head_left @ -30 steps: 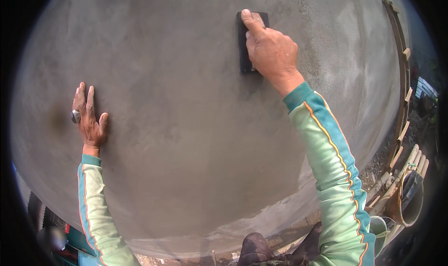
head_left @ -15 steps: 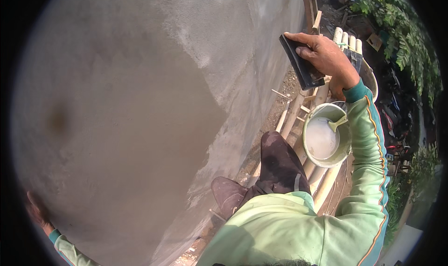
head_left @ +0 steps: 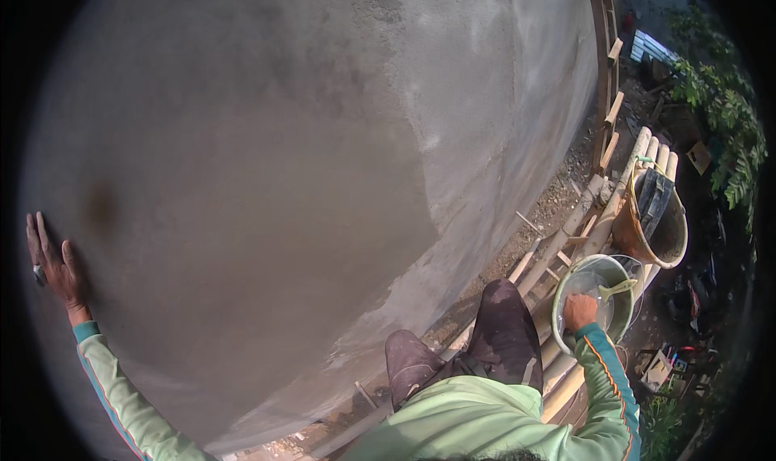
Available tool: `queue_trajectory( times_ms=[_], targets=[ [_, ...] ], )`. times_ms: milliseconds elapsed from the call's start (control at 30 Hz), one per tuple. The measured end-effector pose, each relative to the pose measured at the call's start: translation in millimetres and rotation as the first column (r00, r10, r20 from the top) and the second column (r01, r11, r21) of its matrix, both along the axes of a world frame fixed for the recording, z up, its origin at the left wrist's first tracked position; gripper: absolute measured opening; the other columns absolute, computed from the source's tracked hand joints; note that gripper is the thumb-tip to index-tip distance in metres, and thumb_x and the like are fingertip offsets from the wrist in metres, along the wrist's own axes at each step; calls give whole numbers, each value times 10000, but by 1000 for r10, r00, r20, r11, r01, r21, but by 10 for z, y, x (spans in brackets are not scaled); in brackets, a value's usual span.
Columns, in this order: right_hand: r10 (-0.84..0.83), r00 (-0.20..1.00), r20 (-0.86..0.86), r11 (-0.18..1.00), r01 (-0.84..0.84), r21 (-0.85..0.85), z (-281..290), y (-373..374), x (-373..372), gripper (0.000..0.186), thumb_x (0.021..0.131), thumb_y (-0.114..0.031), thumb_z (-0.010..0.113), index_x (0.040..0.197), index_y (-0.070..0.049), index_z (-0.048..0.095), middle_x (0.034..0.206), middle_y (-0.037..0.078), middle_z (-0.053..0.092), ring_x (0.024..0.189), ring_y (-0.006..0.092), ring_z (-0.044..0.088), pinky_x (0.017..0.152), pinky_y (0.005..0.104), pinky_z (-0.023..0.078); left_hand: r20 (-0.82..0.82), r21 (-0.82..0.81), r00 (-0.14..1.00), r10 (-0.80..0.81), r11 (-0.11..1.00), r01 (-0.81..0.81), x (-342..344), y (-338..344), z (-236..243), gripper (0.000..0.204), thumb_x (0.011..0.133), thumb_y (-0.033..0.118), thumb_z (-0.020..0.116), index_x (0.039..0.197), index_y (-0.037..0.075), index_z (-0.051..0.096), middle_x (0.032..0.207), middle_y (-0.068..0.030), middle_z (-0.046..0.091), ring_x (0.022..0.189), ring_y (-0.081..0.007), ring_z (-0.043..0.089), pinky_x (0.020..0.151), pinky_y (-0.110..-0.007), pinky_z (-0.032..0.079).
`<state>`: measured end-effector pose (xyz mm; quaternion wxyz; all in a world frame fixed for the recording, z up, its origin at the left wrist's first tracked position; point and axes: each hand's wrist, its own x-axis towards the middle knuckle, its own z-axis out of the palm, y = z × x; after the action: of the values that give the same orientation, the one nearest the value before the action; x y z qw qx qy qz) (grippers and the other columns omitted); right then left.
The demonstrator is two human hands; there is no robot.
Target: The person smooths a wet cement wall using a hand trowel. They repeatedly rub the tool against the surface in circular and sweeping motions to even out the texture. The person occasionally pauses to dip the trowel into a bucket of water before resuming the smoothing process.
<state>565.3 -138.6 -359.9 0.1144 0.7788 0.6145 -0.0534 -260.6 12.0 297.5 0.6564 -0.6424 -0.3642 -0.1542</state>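
The right hand point(head_left: 580, 309) reaches down inside the green bucket point(head_left: 559, 325), which stands on the bamboo poles point(head_left: 563, 386) near their edge away from the wall point(head_left: 315, 186). Its fingers are hidden, so whether its grip has closed on anything is impossible to say. The left hand point(head_left: 61, 273) lies with fingers spread against the wall, gripping nothing. A push on the bucket's rim could tip it over that outer edge, since round poles make uneven footing. The brush point(head_left: 619, 288) leans close beside the wrist, so a careless lift might knock it out. With the arms so far apart, leaning further could unbalance the person, and sliding the left palm could mark the surface if it is soft.
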Motion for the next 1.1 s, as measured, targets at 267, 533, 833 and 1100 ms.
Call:
queue_trajectory(
  times_ms=[267, 533, 833, 1100],
  targets=[
    [7, 899, -438, 832, -248, -496, 67, 99, 1044, 355, 1022, -219, 533, 1332, -138, 687, 951, 129, 791, 716, 266, 759, 569, 413, 600, 84, 98, 995, 57, 993, -66, 291, -186, -50, 705, 1093, 612, 425, 1617, 144, 481, 1696, -88, 423, 1580, -328, 350, 1284, -480, 304],
    [-154, 925, -346, 921, 8, -389, 2572, 178, 1144, 439, 942, -201, 724, 1379, -245, 734, 998, 30, 779, 681, 169, 693, 618, 345, 587, 77, 116, 997, 29, 992, -38, 198, -146, -104, 656, 1099, 557, 461, 1604, 140, 499, 1684, -79, 444, 1570, -307, 371, 1285, -467, 317],
    [560, 738, -376, 612, -61, 789, 5180, 2497, -1355, 528, 1000, -133, 667, 1518, -220, 608, 913, 118, 732, 872, 252, 710, 856, 426, 553, 83, 100, 996, 11, 995, -19, 183, -77, -53, 651, 1098, 544, 465, 1603, 134, 497, 1674, -78, 459, 1557, -313, 391, 1282, -467, 323],
    [635, 771, 52, -81, -1, 997, 6450, 3739, -2707, 490, 1012, -224, 557, 1500, -201, 586, 1078, 236, 763, 1005, 439, 728, 876, 560, 571, 88, 77, 995, 55, 995, -62, 118, -153, -97, 663, 1100, 542, 453, 1605, 113, 490, 1676, -86, 455, 1571, -322, 364, 1296, -468, 293]
  ],
)
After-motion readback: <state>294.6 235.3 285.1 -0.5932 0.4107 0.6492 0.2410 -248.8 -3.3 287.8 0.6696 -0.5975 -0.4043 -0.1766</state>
